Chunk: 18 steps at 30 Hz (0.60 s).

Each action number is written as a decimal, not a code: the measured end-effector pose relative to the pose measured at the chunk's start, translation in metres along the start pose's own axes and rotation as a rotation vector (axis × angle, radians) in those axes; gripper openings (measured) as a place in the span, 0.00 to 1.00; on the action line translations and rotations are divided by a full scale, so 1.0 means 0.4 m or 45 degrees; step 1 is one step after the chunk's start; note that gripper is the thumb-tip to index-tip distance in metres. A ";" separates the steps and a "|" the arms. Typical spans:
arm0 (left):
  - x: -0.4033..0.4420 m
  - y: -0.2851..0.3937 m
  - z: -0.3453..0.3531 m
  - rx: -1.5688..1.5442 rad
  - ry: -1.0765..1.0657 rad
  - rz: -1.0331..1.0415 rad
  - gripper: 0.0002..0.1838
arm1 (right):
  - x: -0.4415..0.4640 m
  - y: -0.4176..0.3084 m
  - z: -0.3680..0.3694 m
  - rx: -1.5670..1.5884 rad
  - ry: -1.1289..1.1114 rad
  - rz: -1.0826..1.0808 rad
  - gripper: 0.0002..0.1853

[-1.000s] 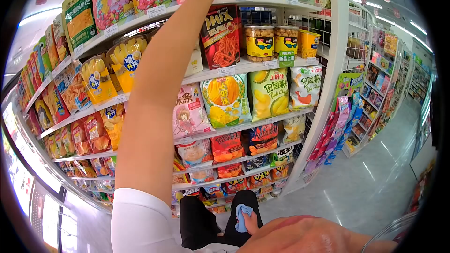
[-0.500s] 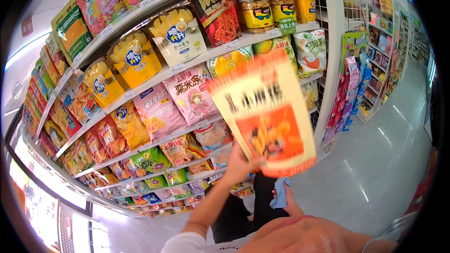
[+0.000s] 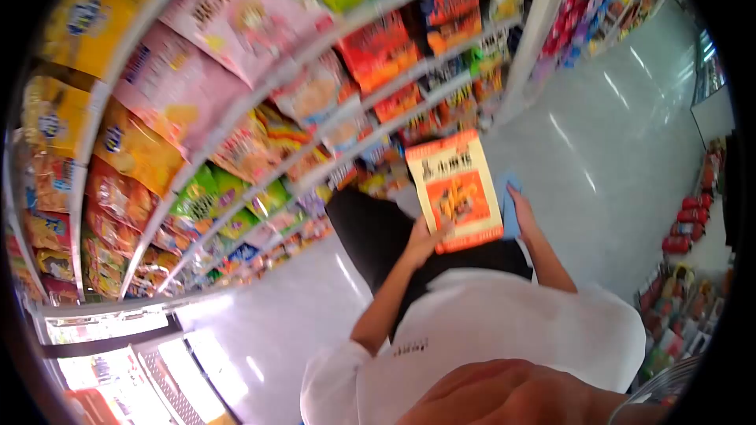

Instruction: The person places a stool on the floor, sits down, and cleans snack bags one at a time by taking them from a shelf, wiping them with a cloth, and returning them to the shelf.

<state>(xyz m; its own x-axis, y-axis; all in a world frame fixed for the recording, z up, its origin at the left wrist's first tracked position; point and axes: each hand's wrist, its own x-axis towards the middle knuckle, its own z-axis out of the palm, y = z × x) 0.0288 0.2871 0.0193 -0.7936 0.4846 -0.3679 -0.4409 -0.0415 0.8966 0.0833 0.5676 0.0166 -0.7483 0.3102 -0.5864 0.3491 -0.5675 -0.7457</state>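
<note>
My left hand (image 3: 426, 242) grips a cream and orange snack bag (image 3: 465, 198) by its lower left edge, thumb across the front. The bag is held above my lap, its printed front with dark lettering and a picture of fried snacks facing up at me. In my right hand (image 3: 524, 211) is a blue cloth (image 3: 509, 208), pinched close beside the bag's right edge. Whether the cloth touches the bag I cannot tell, and some fingers of both hands are hidden.
Shelves of snack bags (image 3: 236, 12) rise in front and to the left, curving close to my knee. A grey floor (image 3: 583, 149) stretches off to the right. Red packages (image 3: 685, 224) line the far right. A bright doorway (image 3: 157, 370) is at the lower left.
My left hand has brought the snack bag down from in front of the shelf to above my lap. My right hand, with the blue cloth, is now beside it. The view has tilted downward.
</note>
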 end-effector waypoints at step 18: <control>-0.008 0.025 0.061 0.025 -0.080 0.051 0.33 | -0.118 -0.056 0.131 -1.407 0.198 -0.948 0.15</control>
<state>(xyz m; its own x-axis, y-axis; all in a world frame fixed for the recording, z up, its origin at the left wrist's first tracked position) 0.0372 0.3066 0.0355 -0.7825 0.5367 -0.3156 -0.4003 -0.0454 0.9152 0.0812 0.5256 0.0776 -0.9123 0.3986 0.0937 0.2142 0.6598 -0.7203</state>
